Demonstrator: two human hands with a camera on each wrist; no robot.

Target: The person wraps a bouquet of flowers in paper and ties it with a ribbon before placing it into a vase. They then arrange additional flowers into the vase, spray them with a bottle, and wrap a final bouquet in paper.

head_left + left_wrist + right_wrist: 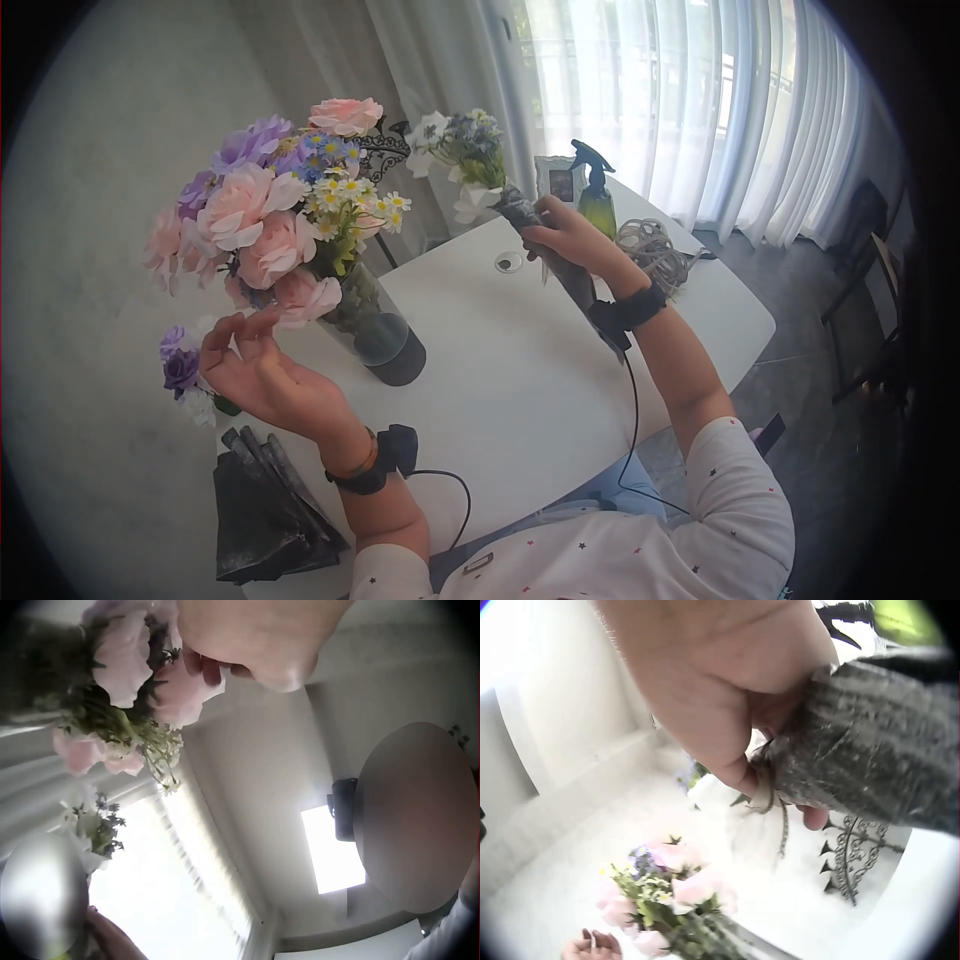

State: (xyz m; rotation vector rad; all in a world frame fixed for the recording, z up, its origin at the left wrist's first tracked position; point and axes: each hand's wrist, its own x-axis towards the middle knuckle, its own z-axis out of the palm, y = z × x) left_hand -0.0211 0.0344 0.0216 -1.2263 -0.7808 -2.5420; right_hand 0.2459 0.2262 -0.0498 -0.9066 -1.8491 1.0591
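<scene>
My right hand (pixel 580 240) grips a small bouquet of white and blue flowers (pixel 475 145) by its dark crinkled wrapping (pixel 870 742). Twine (pixel 784 829) hangs from the wrapping by the fingers in the right wrist view. On the table's left side, pink roses (pixel 245 210), purple blooms and small daisies fill a clear vase with a dark base (pixel 400 355). Beside the lowest roses is my left hand (pixel 270 380), raised with loosely bent fingers and holding nothing. Its fingertips overlap a pink rose (pixel 176 694) in the left wrist view.
On the white table (pixel 480 400) stand a green spray bottle (pixel 597 205) and a picture frame (pixel 560 180), near a coiled pale cable (pixel 655 250). Folded dark wrapping (pixel 265 510) lies at the near left, below purple flowers (pixel 180 365). Curtains (pixel 680 110) hang behind.
</scene>
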